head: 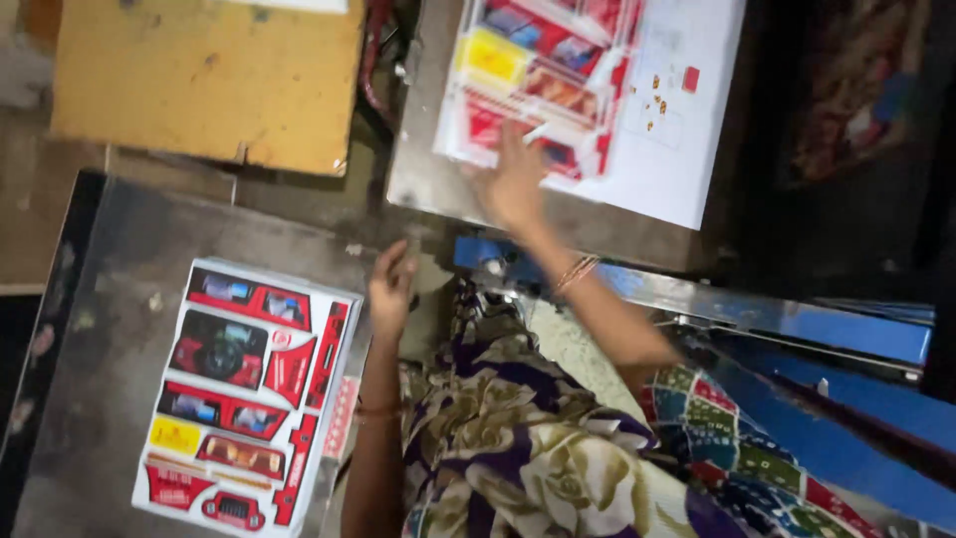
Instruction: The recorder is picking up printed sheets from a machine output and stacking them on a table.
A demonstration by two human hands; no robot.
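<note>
The right hand (516, 182) lies flat, fingers spread, pressing on the near edge of a stack of glossy red-and-yellow printed die-cut card sheets (543, 75). That stack sits on a large plain white sheet (677, 149) spread over a grey metal worktop (418, 169) ahead of the person. The left hand (390, 289) hovers open and empty, fingers loosely curled, just beside the upper right corner of a second stack of the same printed card sheets (244, 394), which rests on a scuffed dark metal worktop (110, 299) to the left.

The sheets look thin, light and slick (the coating catches the light), so a single one would probably slide off the pile easily and bend if lifted from one corner; an edge or two corners seems the safer hold.

A worn yellow wooden board (209, 80) lies beyond, and a blue metal machine frame (797, 329) runs along the right.
</note>
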